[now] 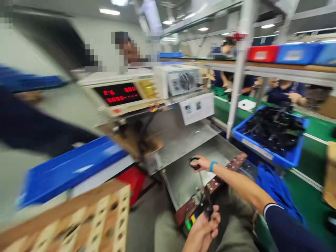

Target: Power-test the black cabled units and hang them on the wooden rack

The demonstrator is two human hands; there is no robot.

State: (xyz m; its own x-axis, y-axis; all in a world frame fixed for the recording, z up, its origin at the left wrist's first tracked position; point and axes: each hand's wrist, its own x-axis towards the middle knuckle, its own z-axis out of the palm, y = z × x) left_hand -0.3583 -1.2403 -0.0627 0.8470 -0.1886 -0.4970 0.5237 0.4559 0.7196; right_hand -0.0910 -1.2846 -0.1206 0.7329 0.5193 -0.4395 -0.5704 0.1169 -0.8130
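Note:
My right hand, with a blue band at its wrist, reaches in from the right over the metal work surface. Its fingers close on a black rounded piece with a greenish face, whose exact kind is unclear. A thin dark cord runs from it down toward my other hand. Low in the middle, my left hand is closed around a black elongated part, blurred by motion. Just beside it lies a brown fixture strip carrying green and yellow pieces.
A meter with red digits and a white instrument stand behind. To the right, a blue bin holds black parts. At left are a blue tray and a wooden rack with holes. Several people work beyond.

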